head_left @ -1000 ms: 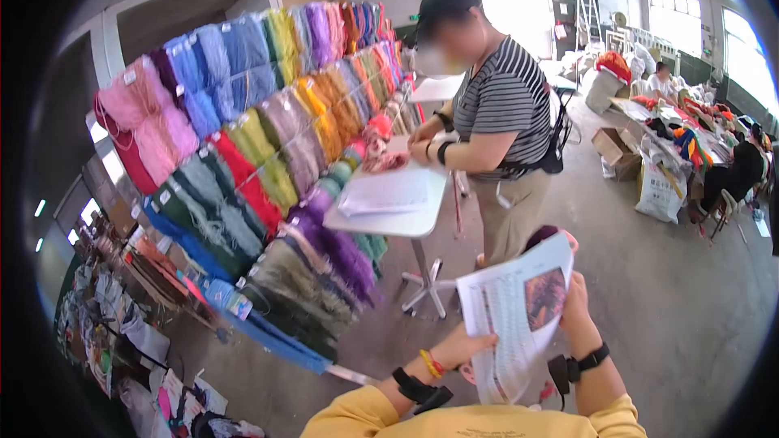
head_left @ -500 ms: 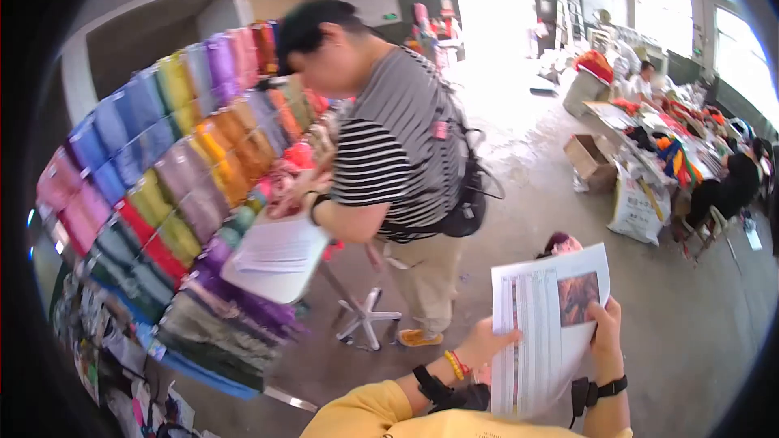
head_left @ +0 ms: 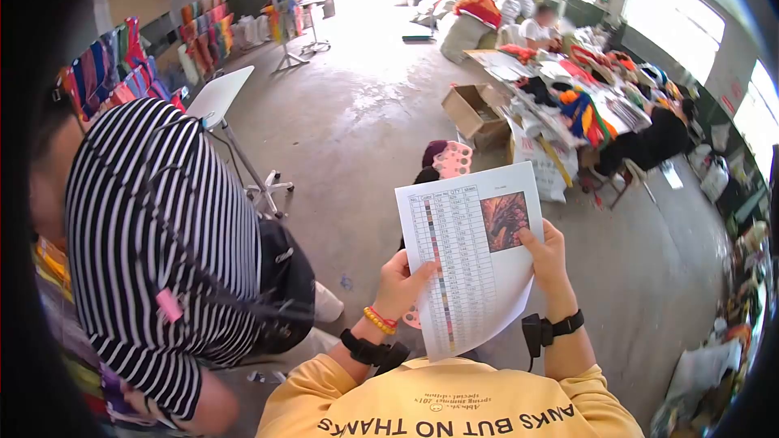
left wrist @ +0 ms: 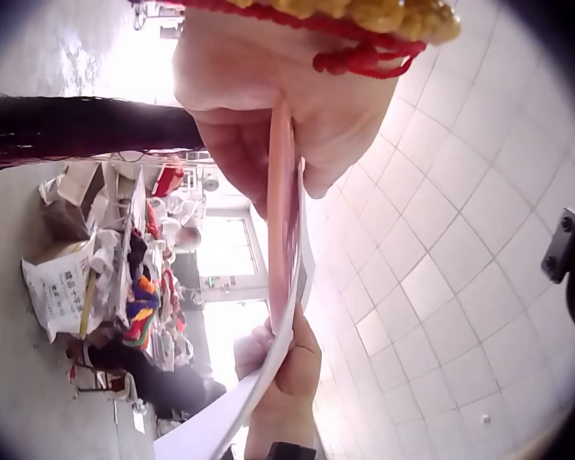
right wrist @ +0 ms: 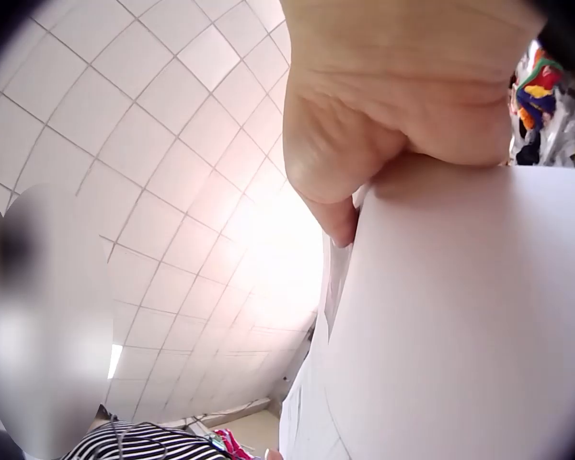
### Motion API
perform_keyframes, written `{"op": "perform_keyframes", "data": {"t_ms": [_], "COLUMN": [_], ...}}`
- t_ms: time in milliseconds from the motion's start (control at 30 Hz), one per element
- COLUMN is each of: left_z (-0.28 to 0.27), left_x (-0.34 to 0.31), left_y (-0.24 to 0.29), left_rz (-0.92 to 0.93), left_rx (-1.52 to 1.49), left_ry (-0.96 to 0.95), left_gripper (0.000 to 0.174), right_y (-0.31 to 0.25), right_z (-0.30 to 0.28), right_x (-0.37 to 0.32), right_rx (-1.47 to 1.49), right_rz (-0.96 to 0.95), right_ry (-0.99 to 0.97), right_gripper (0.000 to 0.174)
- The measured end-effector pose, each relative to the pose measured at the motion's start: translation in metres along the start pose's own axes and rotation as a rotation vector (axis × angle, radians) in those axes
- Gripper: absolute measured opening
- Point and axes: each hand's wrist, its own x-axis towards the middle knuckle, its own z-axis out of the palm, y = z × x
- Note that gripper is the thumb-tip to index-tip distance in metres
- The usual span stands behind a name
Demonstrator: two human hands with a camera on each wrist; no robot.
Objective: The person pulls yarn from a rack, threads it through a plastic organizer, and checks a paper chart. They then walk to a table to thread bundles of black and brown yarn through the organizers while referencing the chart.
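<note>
A printed sheet of paper (head_left: 454, 300), with a table of numbers and colour swatches and a dark reddish picture, is held up in front of the chest. My left hand (head_left: 402, 280) grips its left edge, thumb on the printed side. Behind the sheet, the same hand holds a flat pink board with holes (head_left: 453, 161), seen edge-on as a pink strip (left wrist: 282, 211) in the left wrist view. Dark maroon thread (left wrist: 86, 134) hangs off beside it. My right hand (head_left: 548, 258) pinches the right edge, thumb beside the picture; its fingers lie behind the paper.
A person in a striped shirt (head_left: 162, 227) bends close on the left. Beyond stands a white wheeled table (head_left: 221, 96). A cardboard box (head_left: 475, 112) and a work table heaped with coloured materials (head_left: 584, 81) are at the right, where another person sits (head_left: 540, 28).
My view has turned to the right, so the hanging yarn rack has mostly left the frame and the striped-shirt person now stands far left. Both hands keep hold of the sheet.
</note>
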Motion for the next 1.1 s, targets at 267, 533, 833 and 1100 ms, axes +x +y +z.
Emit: {"op": "perform_keyframes", "data": {"t_ms": [267, 533, 833, 1100], "left_z": [0.039, 0.077, 0.062, -0.054], "left_x": [-0.033, -0.014, 0.065, 0.101], "left_y": [-0.066, -0.147, -0.175, -0.121], "left_rz": [0.142, 0.247, 0.307, 0.560], "left_rx": [0.105, 0.215, 0.292, 0.387], "left_ry": [0.503, 0.848, 1.047, 1.411], "left_gripper": [0.021, 0.019, 0.018, 0.015], "right_y": [0.044, 0.126, 0.155, 0.159], "right_z": [-0.030, -0.048, -0.019, 0.142], "right_x": [0.046, 0.139, 0.239, 0.325], "right_rx": [0.078, 0.236, 0.200, 0.297], "right_rz": [-0.005, 0.097, 0.034, 0.073], "right_ry": [-0.295, -0.629, -0.793, -1.014], "right_gripper": [0.028, 0.020, 0.020, 0.020]}}
